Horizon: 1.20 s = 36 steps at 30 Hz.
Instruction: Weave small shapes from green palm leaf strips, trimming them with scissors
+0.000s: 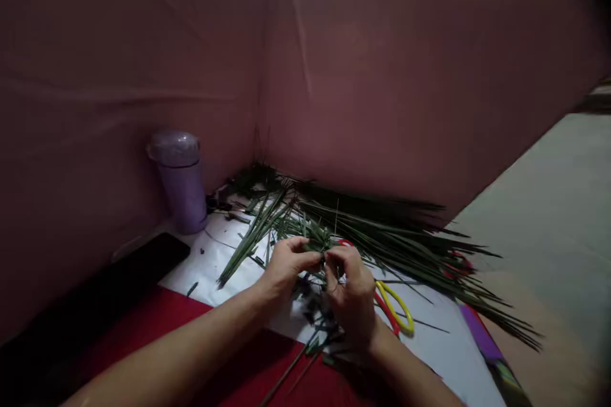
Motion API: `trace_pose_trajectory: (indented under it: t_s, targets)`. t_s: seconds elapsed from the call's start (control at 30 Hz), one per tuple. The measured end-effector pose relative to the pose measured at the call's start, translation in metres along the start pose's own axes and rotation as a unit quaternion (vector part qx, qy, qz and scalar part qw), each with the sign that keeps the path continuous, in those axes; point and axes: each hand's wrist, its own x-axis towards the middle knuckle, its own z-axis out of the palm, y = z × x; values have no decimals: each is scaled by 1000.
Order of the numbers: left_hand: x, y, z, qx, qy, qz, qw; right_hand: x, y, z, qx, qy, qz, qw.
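My left hand (292, 262) and my right hand (351, 286) meet above the white sheet, fingertips almost touching. Each is closed in a pinch on a small bundle of green leaf strips (322, 240), whose ends stick up beyond the fingers. The exact point of grip is partly hidden by my fingers. Beneath the hands lie dark leaf scraps and thin stalks (298, 362), some reaching over the red cloth. Right beside my right hand rest scissors with yellow and red handles (398, 308), their blades out of sight.
Long green leaves (382, 222) spread across the back and right, overhanging the edge. Another leaf bunch (252, 238) lies left of the hands. A lilac tumbler (184, 194) stands at the left wall, near a black flat object (157, 257). Pink walls (382, 89) enclose the back; red cloth (233, 362) covers the front.
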Motion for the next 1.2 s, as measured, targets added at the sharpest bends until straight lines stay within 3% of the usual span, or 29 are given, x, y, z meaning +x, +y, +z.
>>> trace_pose_trajectory:
  t_s: [0.5,1.03,1.2]
  targets:
    - [4,2,0,25,-54,39,997,0,-4,-2,20,11,26,999]
    - [0,5,4,37,-31,38,998,0,-5,0,25,16,3,1000]
    - [-1,8,5,48,-17,39,998,0,-6,1,25,14,40,999]
